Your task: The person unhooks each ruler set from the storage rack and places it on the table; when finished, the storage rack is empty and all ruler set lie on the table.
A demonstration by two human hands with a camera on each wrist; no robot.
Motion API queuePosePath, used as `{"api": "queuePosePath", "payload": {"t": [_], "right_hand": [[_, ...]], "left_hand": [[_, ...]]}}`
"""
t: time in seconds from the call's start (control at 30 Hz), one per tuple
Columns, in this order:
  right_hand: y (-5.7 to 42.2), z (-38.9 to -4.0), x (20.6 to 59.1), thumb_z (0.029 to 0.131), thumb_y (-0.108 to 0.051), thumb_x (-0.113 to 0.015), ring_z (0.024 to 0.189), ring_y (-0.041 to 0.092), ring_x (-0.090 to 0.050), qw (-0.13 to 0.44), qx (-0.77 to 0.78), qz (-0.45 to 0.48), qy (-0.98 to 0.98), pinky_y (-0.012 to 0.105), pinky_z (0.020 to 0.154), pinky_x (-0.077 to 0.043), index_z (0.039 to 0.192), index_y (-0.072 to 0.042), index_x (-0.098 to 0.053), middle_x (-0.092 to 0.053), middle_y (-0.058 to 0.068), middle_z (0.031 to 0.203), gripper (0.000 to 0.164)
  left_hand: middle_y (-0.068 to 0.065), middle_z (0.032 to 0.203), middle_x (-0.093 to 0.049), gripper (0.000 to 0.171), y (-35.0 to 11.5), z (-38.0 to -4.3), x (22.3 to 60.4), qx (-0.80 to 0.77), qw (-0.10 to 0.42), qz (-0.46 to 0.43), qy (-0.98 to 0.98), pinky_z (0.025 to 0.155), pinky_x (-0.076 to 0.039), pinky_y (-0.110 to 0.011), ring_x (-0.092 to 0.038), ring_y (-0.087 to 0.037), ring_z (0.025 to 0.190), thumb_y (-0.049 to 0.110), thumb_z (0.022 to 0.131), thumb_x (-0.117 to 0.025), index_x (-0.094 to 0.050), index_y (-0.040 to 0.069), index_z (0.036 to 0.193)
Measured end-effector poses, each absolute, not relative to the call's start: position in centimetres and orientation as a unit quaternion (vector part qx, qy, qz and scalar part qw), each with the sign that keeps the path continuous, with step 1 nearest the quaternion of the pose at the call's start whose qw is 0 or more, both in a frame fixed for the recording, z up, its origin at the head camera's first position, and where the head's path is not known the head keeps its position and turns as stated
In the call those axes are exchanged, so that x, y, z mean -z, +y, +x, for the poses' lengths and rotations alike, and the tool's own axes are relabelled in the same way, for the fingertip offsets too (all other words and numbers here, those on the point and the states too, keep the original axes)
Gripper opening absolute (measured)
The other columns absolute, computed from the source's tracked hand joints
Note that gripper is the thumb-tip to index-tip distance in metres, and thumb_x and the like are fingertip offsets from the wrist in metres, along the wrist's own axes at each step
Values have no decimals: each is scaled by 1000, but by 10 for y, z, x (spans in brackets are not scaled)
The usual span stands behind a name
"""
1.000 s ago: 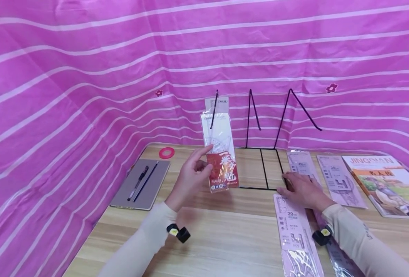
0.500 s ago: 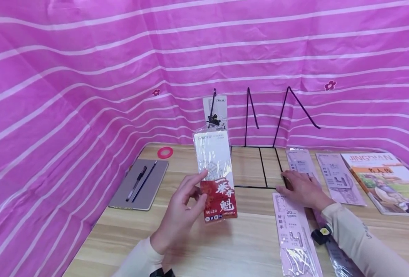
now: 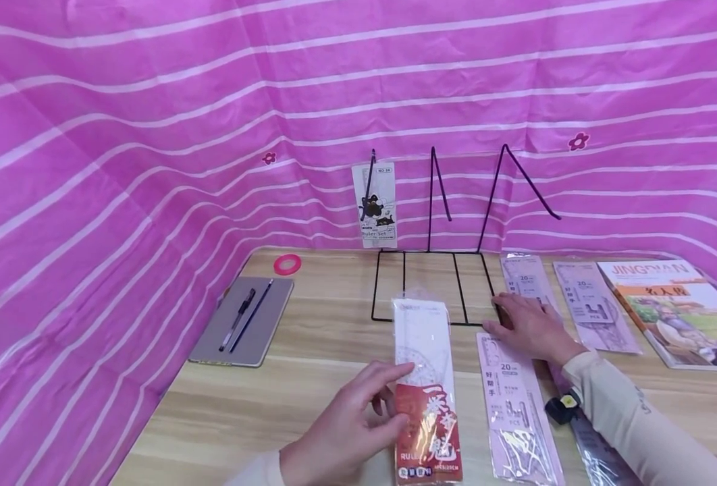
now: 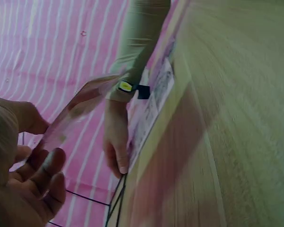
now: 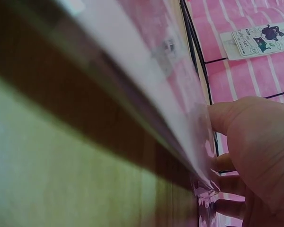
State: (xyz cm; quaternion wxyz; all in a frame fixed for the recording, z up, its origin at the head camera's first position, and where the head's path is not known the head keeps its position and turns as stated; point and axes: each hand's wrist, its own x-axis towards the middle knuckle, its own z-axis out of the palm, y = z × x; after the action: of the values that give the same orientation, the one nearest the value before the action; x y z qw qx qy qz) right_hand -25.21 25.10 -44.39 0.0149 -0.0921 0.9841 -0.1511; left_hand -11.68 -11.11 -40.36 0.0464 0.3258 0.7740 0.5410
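My left hand (image 3: 349,418) pinches the left edge of a plastic-sleeved ruler set (image 3: 422,351), white above and red below. The packet is held up in front of a black wire rack (image 3: 419,252), its lower end near the bottom of the head view. With fingers spread, my right hand (image 3: 531,327) rests on the front right corner of the rack's base, over a purple ruler packet (image 3: 525,277). On the rack's left hook hangs a white ruler set (image 3: 378,216) with black cats; the middle and right hooks hold nothing.
Another purple ruler packet (image 3: 513,405) lies below the right hand, and one more purple packet (image 3: 595,304) beside a magazine (image 3: 680,314). At left, a grey notebook (image 3: 261,337) bears a pen (image 3: 237,320) and a pencil (image 3: 252,317), near a red tape roll (image 3: 287,264).
The left hand has drawn the red-and-white ruler set from the left hook toward the body, then rightward, uncovering the cat ruler set. The right hand has stayed on the rack's corner.
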Motion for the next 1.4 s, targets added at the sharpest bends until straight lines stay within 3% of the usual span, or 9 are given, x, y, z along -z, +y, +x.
{"api": "queuePosePath", "payload": {"t": [0.1,0.37,0.6,0.7,0.83,1.0,1.17,1.4], "right_hand": [[250,-253,445,101,-53,-63,149,56,-32,15,151,-93,984,76,118,-20,155,-2,-47,-40,30,162,76],[245,-254,446,101,-51,-63,150,54,-33,7,156,-98,983,76,119,-21,154,-2,-48,-42,29,162,74],[247,-253,448,102,-53,-61,150,54,-33,-1,152,-103,983,76,118,-22,155,-3,-48,-41,29,162,74],[248,-253,448,102,-51,-62,150,54,-33,-4,157,-104,982,76,118,-22,155,-3,-48,-41,29,162,72],[248,-253,448,103,-52,-60,150,55,-32,2,167,-102,981,77,118,-20,155,-4,-48,-41,28,162,72],[249,-254,446,103,-51,-60,149,55,-34,3,172,-101,980,76,118,-21,154,-4,-49,-43,29,160,70],[252,-254,443,103,-49,-61,147,54,-38,-1,170,-103,980,74,116,-25,151,-3,-52,-47,28,158,68],[253,-253,441,102,-49,-62,144,55,-41,-9,167,-102,981,74,114,-28,150,-3,-53,-50,29,155,67]], "left_hand": [[2,117,-61,60,-101,-125,409,-517,100,310,792,76,-58,-17,-58,1,88,8,96,-75,-55,20,151],[9,117,-62,56,-84,-151,428,-430,180,304,831,83,-56,-16,-57,1,91,17,95,-78,-60,17,148],[6,140,-63,57,-71,-163,435,-319,168,302,883,113,-50,-28,-58,-2,123,32,96,-76,-59,22,150],[7,135,-64,58,-66,-165,434,-285,157,308,894,107,-52,-27,-58,-2,115,34,96,-75,-59,24,150],[13,115,-61,59,-62,-166,432,-271,165,298,901,89,-51,-20,-52,0,96,33,93,-78,-60,26,149],[13,104,-57,57,-60,-165,433,-261,153,301,904,77,-45,-17,-49,-1,89,32,92,-79,-63,23,146],[13,99,-55,51,-58,-163,436,-254,128,308,908,71,-42,-15,-47,-1,86,38,95,-76,-67,20,141],[13,104,-57,63,-54,-162,440,-238,113,305,915,72,-42,-17,-47,-2,87,60,91,-76,-66,25,141]]}}
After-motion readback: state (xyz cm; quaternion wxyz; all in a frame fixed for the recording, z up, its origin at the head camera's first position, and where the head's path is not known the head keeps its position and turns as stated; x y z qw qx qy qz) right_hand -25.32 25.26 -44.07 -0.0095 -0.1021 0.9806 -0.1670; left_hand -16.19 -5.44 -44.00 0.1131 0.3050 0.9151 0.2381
